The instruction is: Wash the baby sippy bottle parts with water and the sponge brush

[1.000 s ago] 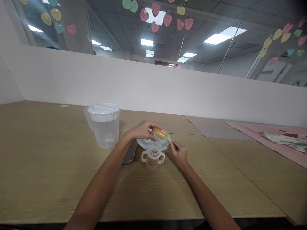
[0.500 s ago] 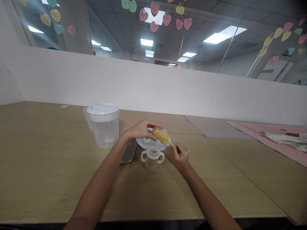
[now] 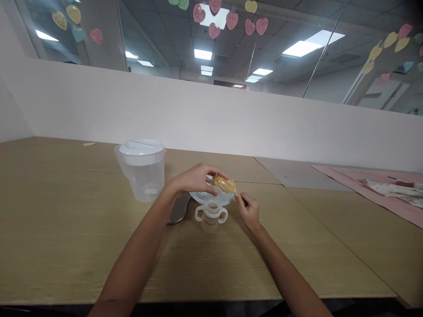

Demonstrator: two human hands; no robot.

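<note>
My left hand (image 3: 197, 178) is closed around a clear, rounded plastic piece (image 3: 215, 181), perhaps a bottle cover, tilted sideways above the table. A yellow, sponge-like head (image 3: 228, 185) fills it and shows at its right end. My right hand (image 3: 249, 209) grips the thin green and dark handle (image 3: 245, 202) of what looks like a sponge brush, whose yellow end enters the clear piece. Below the hands, a two-handled baby bottle (image 3: 210, 218) with red lettering stands upright and uncapped. Behind it lies a pale plate (image 3: 226, 201), partly hidden by my left hand.
A lidded clear pitcher (image 3: 147, 174) stands at the back left. A shiny metal kidney dish (image 3: 179, 209) lies beside the plate, under my left forearm. Far right, a pink cloth (image 3: 399, 207) carries a patterned cloth (image 3: 395, 189). A white wall (image 3: 211, 119) closes the table's back.
My left hand has turned the clear piece closer to level. The right hand has shifted slightly, and less of the green handle shows. The view has tilted a little.
</note>
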